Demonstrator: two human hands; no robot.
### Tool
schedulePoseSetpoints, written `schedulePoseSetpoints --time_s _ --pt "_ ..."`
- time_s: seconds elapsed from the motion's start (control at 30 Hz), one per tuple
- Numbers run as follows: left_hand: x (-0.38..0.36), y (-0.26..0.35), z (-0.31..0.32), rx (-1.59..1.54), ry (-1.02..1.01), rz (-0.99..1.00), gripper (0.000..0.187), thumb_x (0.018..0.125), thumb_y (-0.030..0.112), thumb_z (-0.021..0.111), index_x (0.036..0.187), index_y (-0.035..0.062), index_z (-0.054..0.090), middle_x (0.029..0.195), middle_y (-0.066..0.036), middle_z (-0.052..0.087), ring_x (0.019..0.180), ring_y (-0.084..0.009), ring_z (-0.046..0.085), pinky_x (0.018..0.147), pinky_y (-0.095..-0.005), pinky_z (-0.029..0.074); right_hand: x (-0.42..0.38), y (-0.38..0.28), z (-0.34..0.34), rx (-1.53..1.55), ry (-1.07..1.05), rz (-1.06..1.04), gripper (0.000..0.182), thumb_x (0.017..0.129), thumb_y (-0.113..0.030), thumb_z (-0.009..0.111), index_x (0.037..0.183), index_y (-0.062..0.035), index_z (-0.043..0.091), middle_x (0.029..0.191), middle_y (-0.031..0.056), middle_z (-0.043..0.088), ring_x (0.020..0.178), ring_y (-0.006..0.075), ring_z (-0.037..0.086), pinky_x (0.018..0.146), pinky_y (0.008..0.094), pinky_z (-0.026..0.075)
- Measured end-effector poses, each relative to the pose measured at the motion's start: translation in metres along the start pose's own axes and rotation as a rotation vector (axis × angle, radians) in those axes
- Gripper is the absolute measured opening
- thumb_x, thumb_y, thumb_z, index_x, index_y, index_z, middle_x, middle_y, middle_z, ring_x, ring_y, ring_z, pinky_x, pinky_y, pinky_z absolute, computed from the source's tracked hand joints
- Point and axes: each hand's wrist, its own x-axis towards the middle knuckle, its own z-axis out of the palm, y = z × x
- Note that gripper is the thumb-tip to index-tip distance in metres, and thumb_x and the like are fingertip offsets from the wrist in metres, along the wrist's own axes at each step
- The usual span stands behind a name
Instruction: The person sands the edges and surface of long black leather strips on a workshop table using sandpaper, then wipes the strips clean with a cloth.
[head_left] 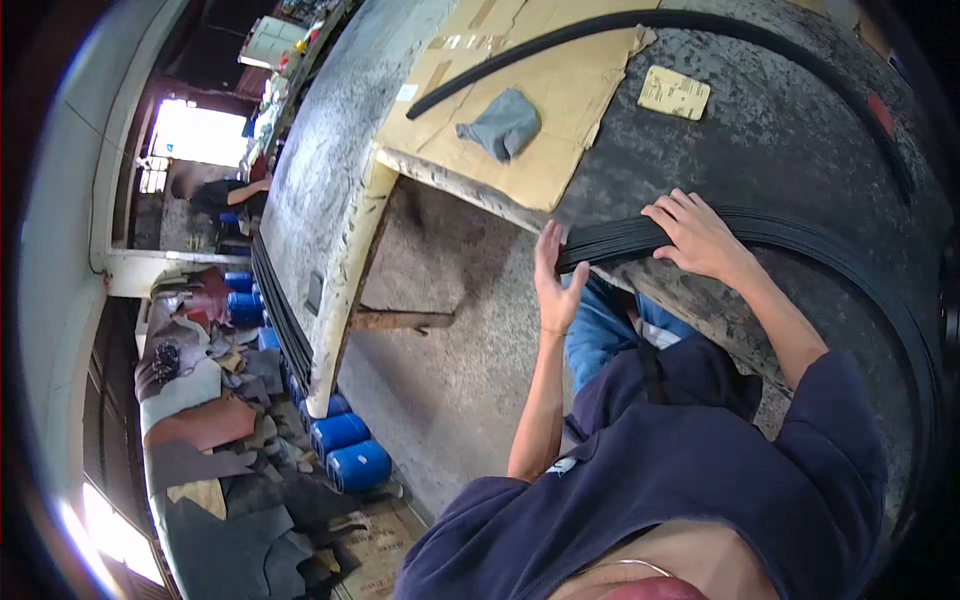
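Note:
A thick bundle of long black strips lies along the table's near edge, curving away to the right. My right hand is laid across the bundle, its fingers over the far side and its thumb at the near side. At the bundle's left end, my left hand is held upright with thumb and fingers apart, against or very close to the strip ends. Whether its palm touches them is hidden. Farther back, a separate set of black strips arches over the tabletop.
A cardboard sheet bears a grey cloth. Beside it lies a sandpaper-like tan piece. The worn dark table has a corner at left. Blue drums and leather-like scraps lie beyond. Another person stands far left.

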Motion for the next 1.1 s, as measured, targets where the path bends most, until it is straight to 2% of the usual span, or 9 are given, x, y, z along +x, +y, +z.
schedulePoseSetpoints --time_s 0.17,0.23,0.33,0.43,0.67,0.77,0.87,0.97,1.1 --pt "-0.038 -0.031 0.000 -0.258 0.131 -0.086 0.078 0.087 0.008 0.070 0.155 0.0013 0.032 0.154 -0.019 0.043 0.148 -0.0318 0.036 0.120 -0.0391 0.028 -0.005 -0.022 -0.002 0.045 -0.142 0.023 0.068 0.075 -0.028 0.083 0.132 -0.0041 0.056 0.121 0.0116 0.057 0.119 0.0308 0.051 0.102 0.0431 0.041" --pt "-0.039 -0.013 0.015 -0.176 0.056 -0.157 0.082 0.081 0.007 0.079 0.152 -0.0022 0.038 0.149 -0.017 0.048 0.137 -0.0247 0.046 0.111 -0.0363 0.043 -0.001 -0.024 0.000 0.002 -0.131 0.046 0.070 0.076 -0.033 0.083 0.133 -0.0035 0.055 0.121 0.0126 0.056 0.118 0.0299 0.051 0.102 0.0426 0.041" --pt "-0.036 -0.011 0.023 -0.155 0.126 -0.075 0.086 0.077 0.004 0.082 0.151 -0.0032 0.038 0.145 -0.016 0.051 0.135 -0.0233 0.048 0.110 -0.0362 0.044 0.008 -0.038 0.014 -0.039 -0.145 -0.010 0.075 0.078 -0.037 0.080 0.137 -0.0007 0.050 0.125 0.0146 0.054 0.120 0.0309 0.049 0.104 0.0440 0.039" --pt "-0.049 0.001 0.021 -0.213 0.039 -0.252 0.091 0.075 0.003 0.079 0.154 0.0003 0.033 0.140 -0.017 0.057 0.127 -0.0291 0.058 0.112 -0.0382 0.042 0.016 -0.049 0.028 -0.097 -0.141 -0.056 0.077 0.082 -0.037 0.077 0.140 0.0016 0.047 0.127 0.0166 0.053 0.121 0.0325 0.048 0.105 0.0448 0.038" --pt "-0.046 -0.010 0.029 -0.008 0.023 -0.116 0.104 0.078 0.012 0.080 0.159 -0.0024 0.016 0.162 -0.022 0.029 0.149 -0.0302 0.031 0.122 -0.0406 0.027 0.022 -0.056 0.036 -0.122 -0.141 -0.156 0.067 0.086 -0.029 0.071 0.140 0.0031 0.047 0.125 0.0167 0.055 0.116 0.0323 0.051 0.103 0.0472 0.039" --pt "-0.051 -0.016 0.032 -0.107 0.043 -0.082 0.107 0.074 0.012 0.082 0.159 0.0012 0.018 0.156 -0.023 0.038 0.142 -0.0340 0.042 0.118 -0.0409 0.033 0.025 -0.059 0.030 -0.103 -0.170 -0.152 0.068 0.085 -0.025 0.071 0.142 0.0033 0.046 0.128 0.0166 0.055 0.119 0.0317 0.051 0.106 0.0479 0.038" --pt "-0.053 -0.033 0.022 -0.066 0.014 -0.017 0.107 0.079 0.012 0.079 0.161 0.0014 0.011 0.160 -0.023 0.032 0.148 -0.0332 0.034 0.120 -0.0409 0.031 0.022 -0.063 0.021 -0.102 -0.198 -0.137 0.074 0.085 -0.028 0.072 0.146 0.0016 0.043 0.137 0.0173 0.052 0.130 0.0325 0.047 0.112 0.0503 0.034" --pt "-0.054 -0.030 0.017 -0.395 0.148 -0.102 0.102 0.086 0.014 0.075 0.162 0.0026 0.008 0.165 -0.021 0.026 0.153 -0.0309 0.025 0.121 -0.0459 0.026 0.007 -0.046 -0.014 -0.204 -0.105 0.033 0.086 0.081 -0.034 0.077 0.152 -0.0034 0.038 0.155 0.0177 0.040 0.141 0.0354 0.039 0.117 0.0562 0.027" --pt "-0.056 -0.026 0.007 -0.255 0.128 -0.102 0.094 0.085 0.015 0.077 0.160 0.0013 0.021 0.163 -0.018 0.031 0.151 -0.0305 0.031 0.119 -0.0453 0.031 -0.068 0.034 -0.072 -0.268 -0.005 0.309 0.085 0.083 -0.036 0.077 0.151 -0.0014 0.040 0.152 0.0220 0.043 0.140 0.0409 0.041 0.116 0.0491 0.033"
